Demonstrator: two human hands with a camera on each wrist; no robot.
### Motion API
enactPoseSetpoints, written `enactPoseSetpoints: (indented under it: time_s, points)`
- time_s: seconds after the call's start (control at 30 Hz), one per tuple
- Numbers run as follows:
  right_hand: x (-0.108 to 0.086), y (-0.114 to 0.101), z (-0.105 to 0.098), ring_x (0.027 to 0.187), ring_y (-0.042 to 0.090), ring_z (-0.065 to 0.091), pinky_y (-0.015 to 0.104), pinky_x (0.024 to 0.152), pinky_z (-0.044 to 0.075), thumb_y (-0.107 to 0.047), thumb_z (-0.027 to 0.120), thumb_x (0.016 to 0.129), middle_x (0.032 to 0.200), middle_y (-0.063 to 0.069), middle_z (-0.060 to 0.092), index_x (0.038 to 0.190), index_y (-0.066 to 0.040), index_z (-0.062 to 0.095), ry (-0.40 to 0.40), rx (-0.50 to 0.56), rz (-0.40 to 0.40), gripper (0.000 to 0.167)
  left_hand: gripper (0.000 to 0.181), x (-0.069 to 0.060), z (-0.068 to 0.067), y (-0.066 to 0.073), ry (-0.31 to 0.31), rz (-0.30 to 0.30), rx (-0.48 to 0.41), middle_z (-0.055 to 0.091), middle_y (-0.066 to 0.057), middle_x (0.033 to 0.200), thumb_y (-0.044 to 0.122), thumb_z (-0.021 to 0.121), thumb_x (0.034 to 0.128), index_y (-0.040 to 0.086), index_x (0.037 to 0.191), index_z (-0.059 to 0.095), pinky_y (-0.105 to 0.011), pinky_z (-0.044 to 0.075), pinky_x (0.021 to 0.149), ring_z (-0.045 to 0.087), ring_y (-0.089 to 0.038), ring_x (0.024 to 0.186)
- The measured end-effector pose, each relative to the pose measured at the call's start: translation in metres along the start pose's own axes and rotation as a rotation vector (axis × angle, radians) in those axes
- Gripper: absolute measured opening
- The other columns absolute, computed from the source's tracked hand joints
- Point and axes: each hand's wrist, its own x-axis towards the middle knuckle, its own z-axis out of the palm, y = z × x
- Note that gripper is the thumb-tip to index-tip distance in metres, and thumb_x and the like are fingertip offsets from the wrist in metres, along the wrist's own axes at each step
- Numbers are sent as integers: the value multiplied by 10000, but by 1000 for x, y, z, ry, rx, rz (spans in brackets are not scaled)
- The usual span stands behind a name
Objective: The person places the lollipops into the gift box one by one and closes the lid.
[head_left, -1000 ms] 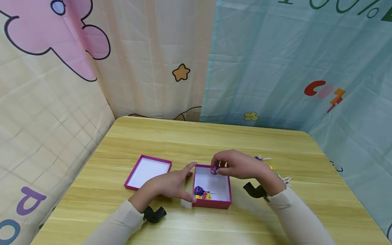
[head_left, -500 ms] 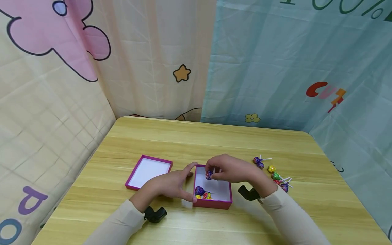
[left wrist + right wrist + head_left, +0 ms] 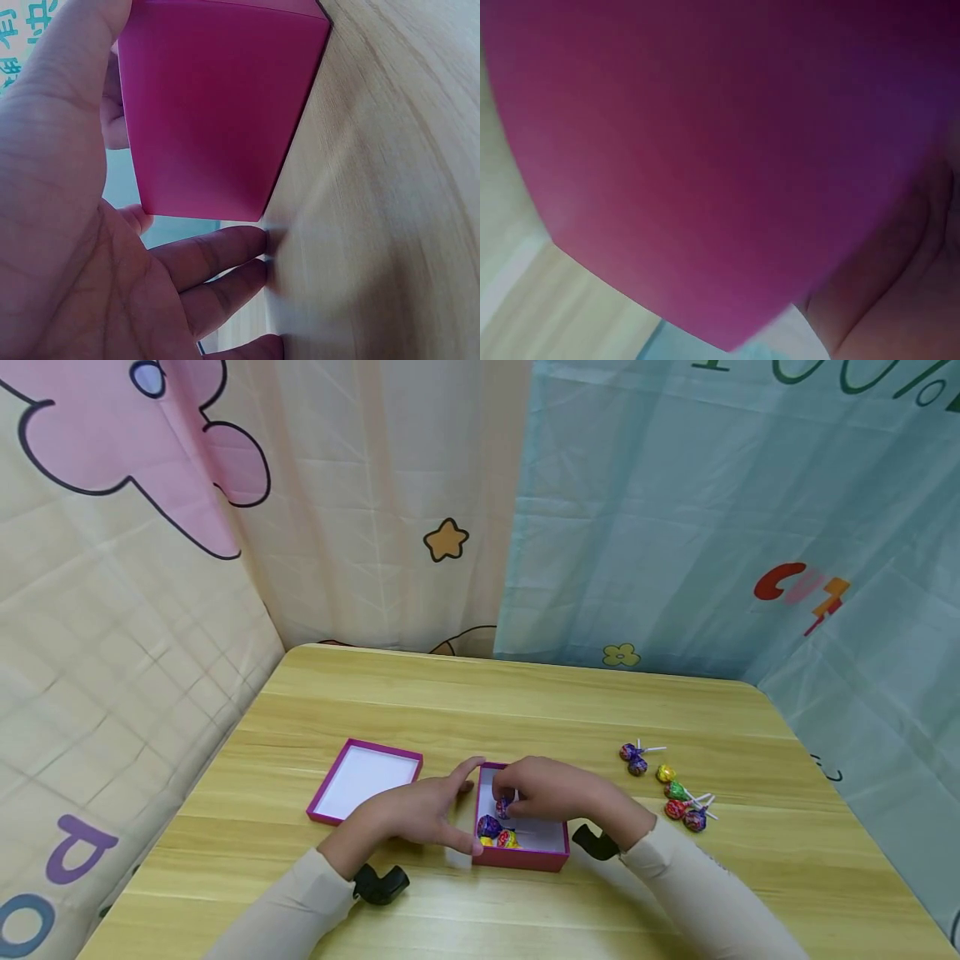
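A magenta box [image 3: 521, 860] with a white inside sits uncovered on the table. Several wrapped lollipops [image 3: 489, 827] lie in its near left corner. My right hand [image 3: 551, 789] reaches over the right wall and pinches a purple-wrapped lollipop [image 3: 502, 808] low inside; its stick is hidden. Along the left wall, my left hand [image 3: 423, 810] spreads thumb and index finger to the near and far corners. In the left wrist view, the other fingers [image 3: 225, 292] touch the table beside the box wall [image 3: 210, 112]. The box wall [image 3: 645, 172] fills most of the right wrist view.
A matching lid [image 3: 367, 781] lies white side up to the left, partly behind my left hand. Two purple lollipops [image 3: 636, 766] and several mixed-colour ones [image 3: 677, 792] lie on the table [image 3: 450, 702] at right. Curtains hang behind the table.
My right hand has moved left, toward me and lower into the box with the lollipop, uncovering the loose lollipops at right. The left hand stays at the box.
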Motion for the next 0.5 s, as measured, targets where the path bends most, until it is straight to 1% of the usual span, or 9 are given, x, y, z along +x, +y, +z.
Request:
enactPoseSetpoints:
  time_s: [0.17,0.5]
  points:
    - [2,-2,4,764,85,525,254,745,472,-125,679,941,828,-115,567,963,-150,646,-31,-33,9,47,1205,0,0,0,0,4,4,401,-95,1541,662,747,760,222,1602,6,-440,314,1128,393,-200,1386]
    - [2,0,10,728,86,510,244,693,447,-114,684,934,783,-106,547,969,-143,661,-45,-50,27,51,1208,0,0,0,3,0,10,398,-83,1546,668,745,757,219,1603,9,-446,307,1133,381,-195,1394]
